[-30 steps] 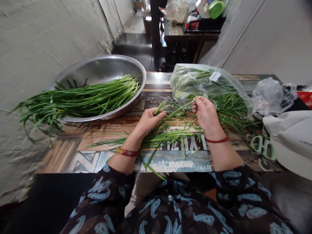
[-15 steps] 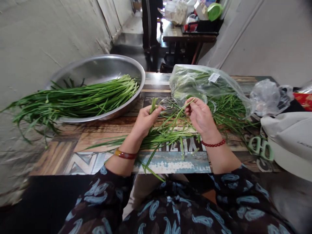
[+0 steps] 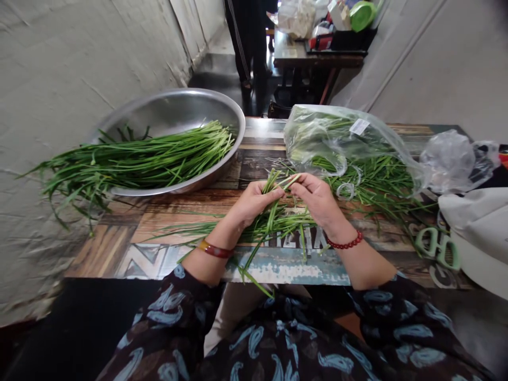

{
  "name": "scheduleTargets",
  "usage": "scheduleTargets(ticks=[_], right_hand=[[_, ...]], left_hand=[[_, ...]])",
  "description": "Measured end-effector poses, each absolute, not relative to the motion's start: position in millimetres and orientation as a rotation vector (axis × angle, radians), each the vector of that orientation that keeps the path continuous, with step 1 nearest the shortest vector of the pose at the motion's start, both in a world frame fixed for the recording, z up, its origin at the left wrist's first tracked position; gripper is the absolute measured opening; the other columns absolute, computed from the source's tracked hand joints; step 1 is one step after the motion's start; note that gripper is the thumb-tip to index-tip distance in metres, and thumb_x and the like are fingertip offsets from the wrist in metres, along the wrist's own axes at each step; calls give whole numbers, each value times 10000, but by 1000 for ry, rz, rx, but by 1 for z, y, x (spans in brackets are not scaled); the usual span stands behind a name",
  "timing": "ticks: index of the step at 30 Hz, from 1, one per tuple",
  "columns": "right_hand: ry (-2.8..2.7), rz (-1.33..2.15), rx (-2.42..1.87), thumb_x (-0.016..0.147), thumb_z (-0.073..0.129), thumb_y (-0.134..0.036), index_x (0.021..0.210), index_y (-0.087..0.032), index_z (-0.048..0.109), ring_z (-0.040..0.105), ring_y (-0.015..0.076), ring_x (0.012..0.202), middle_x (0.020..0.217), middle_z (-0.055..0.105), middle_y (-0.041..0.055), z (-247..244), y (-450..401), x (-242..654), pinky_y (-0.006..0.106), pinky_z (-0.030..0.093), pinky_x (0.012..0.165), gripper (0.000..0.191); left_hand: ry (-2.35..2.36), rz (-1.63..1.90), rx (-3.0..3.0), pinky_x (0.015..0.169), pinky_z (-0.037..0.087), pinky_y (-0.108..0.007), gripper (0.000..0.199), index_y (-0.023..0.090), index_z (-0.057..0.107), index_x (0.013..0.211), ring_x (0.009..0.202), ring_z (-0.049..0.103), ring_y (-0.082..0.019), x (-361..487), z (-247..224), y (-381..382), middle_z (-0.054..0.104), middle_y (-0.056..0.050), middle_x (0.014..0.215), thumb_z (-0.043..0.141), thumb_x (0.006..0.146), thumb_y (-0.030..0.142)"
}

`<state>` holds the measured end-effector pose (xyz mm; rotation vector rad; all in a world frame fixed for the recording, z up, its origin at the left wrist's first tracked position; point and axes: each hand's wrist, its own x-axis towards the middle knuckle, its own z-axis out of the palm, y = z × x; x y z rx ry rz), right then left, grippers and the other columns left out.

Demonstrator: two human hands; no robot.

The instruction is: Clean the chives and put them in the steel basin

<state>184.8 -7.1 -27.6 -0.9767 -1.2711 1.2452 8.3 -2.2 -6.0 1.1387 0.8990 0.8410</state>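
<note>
My left hand [image 3: 256, 202] is closed around a small bunch of garlic chives [image 3: 270, 182], their pale cut ends poking up past the thumb. Close beside it, my right hand [image 3: 315, 198] pinches the pale end of a chive stalk [image 3: 292, 181] between thumb and fingers. Loose chives [image 3: 262, 228] lie on the wooden table [image 3: 146, 219] beneath both hands. To the left, a large steel basin [image 3: 178, 100] holds a thick pile of chives [image 3: 159, 153], leafy tips hanging over its rim. A clear plastic bag [image 3: 353, 119] with more chives lies beyond my right hand.
Green-handled scissors [image 3: 438, 247] lie at the right beside a white cap [image 3: 476, 227]. A crumpled plastic bag [image 3: 446, 159] sits behind the cap. Past the table stand a person in dark trousers [image 3: 250, 42] and a cluttered side table [image 3: 293, 55]. A wall [image 3: 51, 79] borders the left.
My hands have come closer together, and the right hand has brought its pinched stalk to the bunch in the left. The view has shifted slightly to the left.
</note>
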Motion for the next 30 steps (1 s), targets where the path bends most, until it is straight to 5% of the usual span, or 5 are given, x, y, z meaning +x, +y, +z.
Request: scheduleTargets(ticks=[6,26,30], right_hand=[[-1402,1076,-1070,797,730,-491,826,-206,700,579,123,647,722,679,-10,-29,-7,183,265,478,637,287],[-866,1079,-1025,644,831,-547,751,-212,580,449,66,544,657,522,-55,-24,13,210,204,401,493,431],[-1061,965,-1087,824,646,-628,693,-207,586,481,87,561,639,542,-28,-23,10,215,224,419,525,445]], left_hand=[[858,776,1165,564,379,-211,455,118,708,736,573,496,-77,9,-6,-2,643,-6,655,844,628,539],[975,831,1296,479,206,-222,385,129,635,668,478,322,-52,3,-10,1,453,49,524,761,714,490],[989,836,1311,495,230,-221,396,134,621,680,501,349,-59,3,-10,2,482,40,562,756,708,506]])
